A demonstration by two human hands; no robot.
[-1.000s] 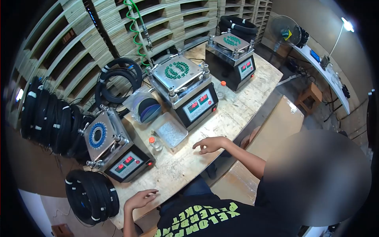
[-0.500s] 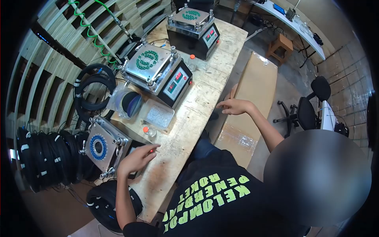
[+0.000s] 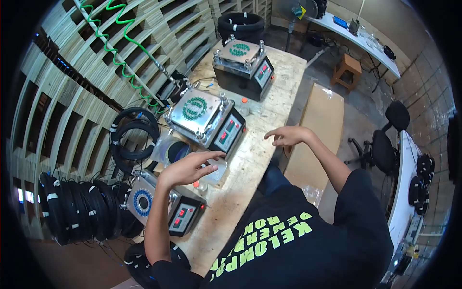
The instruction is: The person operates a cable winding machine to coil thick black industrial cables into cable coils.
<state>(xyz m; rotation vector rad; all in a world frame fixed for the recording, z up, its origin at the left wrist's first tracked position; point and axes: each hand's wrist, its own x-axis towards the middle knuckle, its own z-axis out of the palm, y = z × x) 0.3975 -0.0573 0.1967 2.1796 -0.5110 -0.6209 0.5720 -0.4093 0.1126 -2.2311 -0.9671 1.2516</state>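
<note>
My left hand point(image 3: 188, 169) hovers over the workbench with thumb and fingers apart and holds nothing. Under and beside it are a clear tray point(image 3: 220, 172), partly hidden, and a small clear bottle with an orange cap point(image 3: 199, 186). Just beyond stands a black machine with a digital panel point(image 3: 228, 134), whose metal top plate carries small green pieces point(image 3: 195, 109) in a round pattern. A similar machine point(image 3: 183, 217) sits nearer, with a ring of blue pieces point(image 3: 142, 202) on its plate. Fingers loosely stretched, my right hand point(image 3: 290, 136) is empty near the bench's right edge.
Farther along the wooden workbench point(image 3: 284, 72) stands a third machine point(image 3: 243, 79) with green pieces. A long cardboard box point(image 3: 325, 115) lies right of the bench. Coiled black tubing point(image 3: 86, 207) and slatted wood panels flank the left. An office chair point(image 3: 380, 144) and a stool point(image 3: 346, 72) stand right.
My left hand has moved forward from the near machine to above the tray, uncovering that machine's panel. My right hand stays similarly posed. The camera view has shifted; a blurred round shape is gone.
</note>
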